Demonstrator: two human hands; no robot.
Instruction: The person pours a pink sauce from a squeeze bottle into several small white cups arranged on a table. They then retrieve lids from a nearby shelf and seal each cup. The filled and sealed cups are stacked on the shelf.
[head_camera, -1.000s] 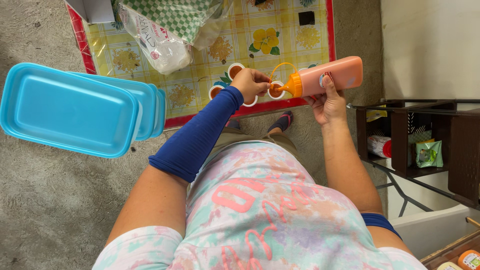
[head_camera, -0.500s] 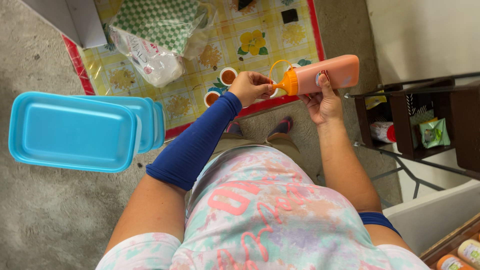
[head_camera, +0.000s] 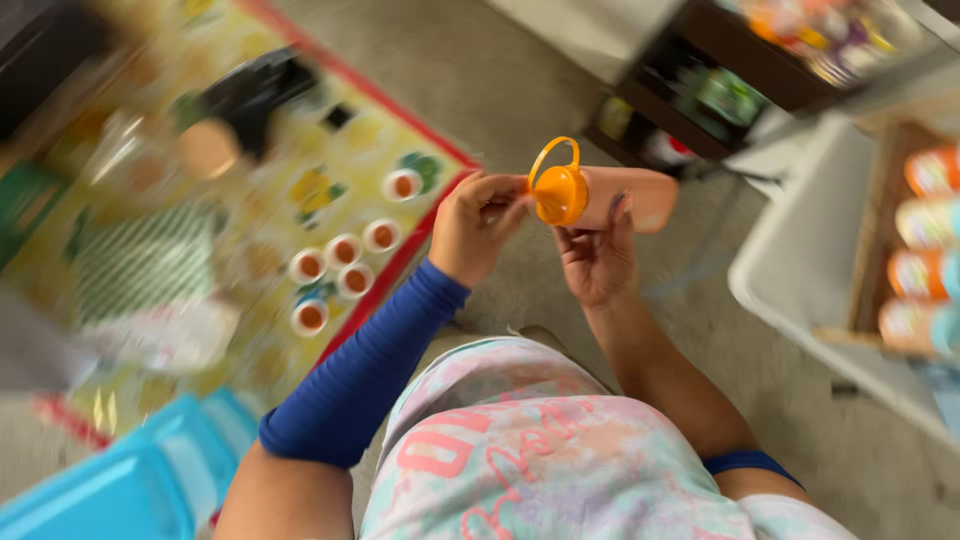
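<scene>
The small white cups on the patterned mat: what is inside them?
Each small white cup shows an orange-brown filling, level near its rim. The picture is blurred, so whether it is liquid or paste cannot be told. The cup bottoms and the mat beneath them are covered.

Floor (head_camera: 520, 70): patterned mat (head_camera: 250, 215), small cups (head_camera: 345, 250).

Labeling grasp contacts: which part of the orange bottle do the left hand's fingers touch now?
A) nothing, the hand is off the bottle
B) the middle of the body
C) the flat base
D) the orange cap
D: the left hand pinches the orange cap by its rim, while the right hand holds the orange bottle by its body from below.
</scene>
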